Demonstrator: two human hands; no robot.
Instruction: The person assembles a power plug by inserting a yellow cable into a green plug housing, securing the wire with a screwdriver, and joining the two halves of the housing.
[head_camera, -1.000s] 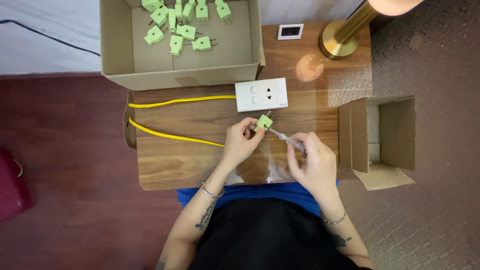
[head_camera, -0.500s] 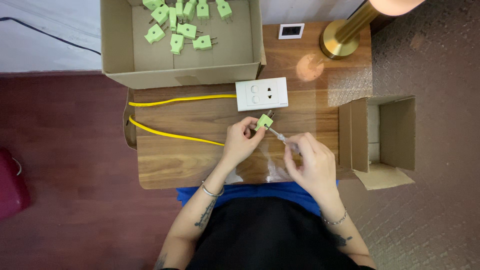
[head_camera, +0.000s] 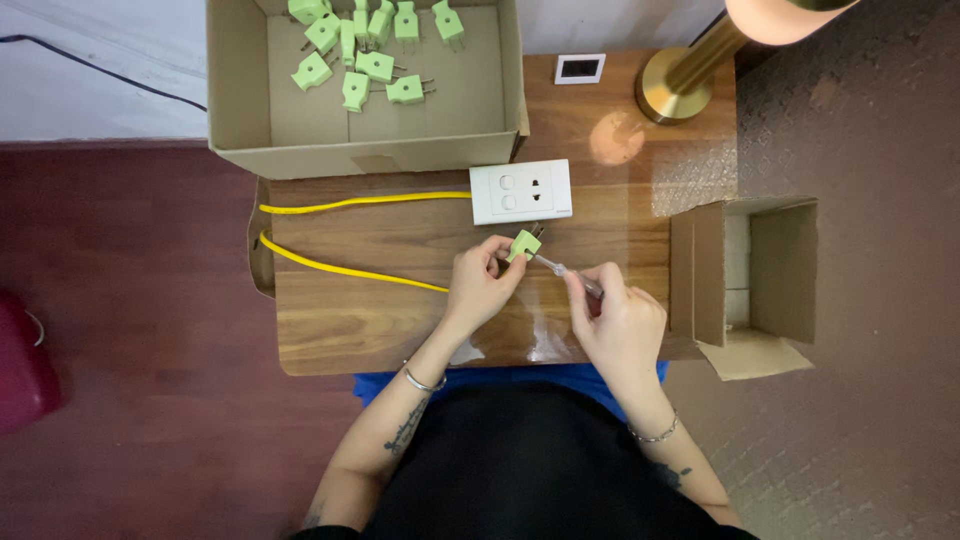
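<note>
At the far left we have bare dark red floor, with a red object (head_camera: 25, 360) at the picture's edge, so there is open room beside the wooden desk (head_camera: 350, 330). The large cardboard box (head_camera: 240, 110) overhangs the desk's back edge and holds a loose heap of green plugs (head_camera: 360, 45), within reach but clear of our working patch. A yellow cable (head_camera: 340, 270) loops off the desk's left edge and runs back in two strands, one to the white socket plate (head_camera: 520, 190), the other toward our left hand (head_camera: 480, 285).

Our left hand pinches a green plug (head_camera: 523, 245) between thumb and fingers, just in front of the socket plate, prongs pointing away from us; we judge it is held up off the wood so the tool can reach its face. Our right hand (head_camera: 620, 325) is closed around the handle of a small screwdriver (head_camera: 560, 268), whose tip meets the plug.

To the right, the bare wood has a lamp's brass base (head_camera: 680, 90) and a small white square item (head_camera: 580, 68) at the back. A smaller open cardboard box (head_camera: 750, 280) stands against the desk's right edge, hemming in our right elbow a little.
</note>
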